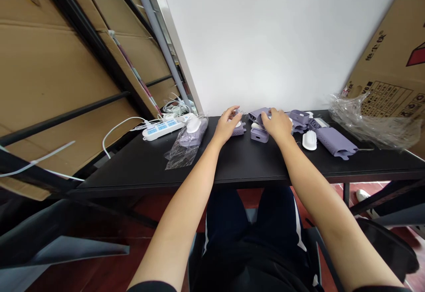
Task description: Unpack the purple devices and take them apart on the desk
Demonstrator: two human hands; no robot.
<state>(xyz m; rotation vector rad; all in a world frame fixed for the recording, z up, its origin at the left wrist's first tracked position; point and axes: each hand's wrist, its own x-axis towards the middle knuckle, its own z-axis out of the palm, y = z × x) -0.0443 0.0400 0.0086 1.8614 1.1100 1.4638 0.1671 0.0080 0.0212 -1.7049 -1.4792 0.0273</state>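
Note:
On the black table (149,159), my left hand (228,124) is at a purple part (238,130), its fingers curved and apart; whether it grips the part is unclear. My right hand (277,122) reaches over a group of purple parts, its fingers bent down over them and partly hidden. Just below its fingers lies a small purple case (259,135). Right of that hand are another purple case (299,116), a white oval piece (309,140) and a perforated purple sleeve (336,141).
A white power strip (163,129) with cables lies at the left, beside a clear bag (191,139) holding purple and white pieces. Crumpled clear plastic (372,117) and a cardboard box (392,75) are at the right. A white wall (265,39) stands behind.

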